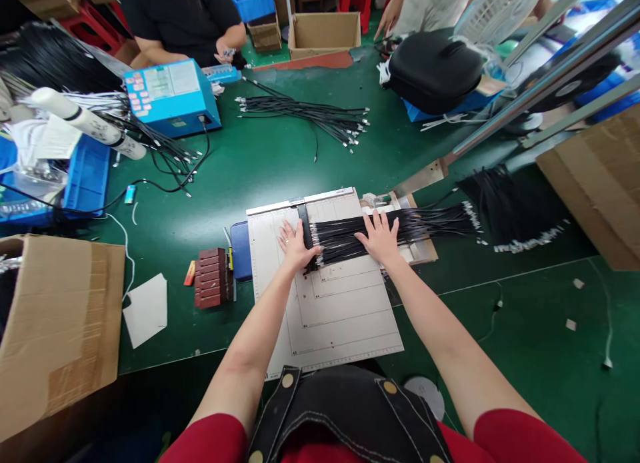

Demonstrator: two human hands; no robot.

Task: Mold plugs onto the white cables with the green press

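Black cables (pixel 345 231) with silvery ends lie side by side across a pale paper trimmer board (pixel 350 310) marked with size lines. Their left ends line up along a black bar (pixel 303 226) that stands across the board. My left hand (pixel 296 246) rests at this bar, fingers spread, thumb reaching toward the cable ends. Flat on the cables near the board's right edge lies my right hand (pixel 381 238), its fingers apart. Beyond it, the cables run off the board to the right. The trimmer's blade arm (pixel 420 178) is raised at the upper right.
More black cables (pixel 305 113) lie farther back, and another bundle (pixel 515 210) is at right. A blue machine (pixel 173 96), a brown block (pixel 210 278) and a cardboard box (pixel 65 316) stand to the left. Two other people are across the table. A black case (pixel 435 70) sits at back right.
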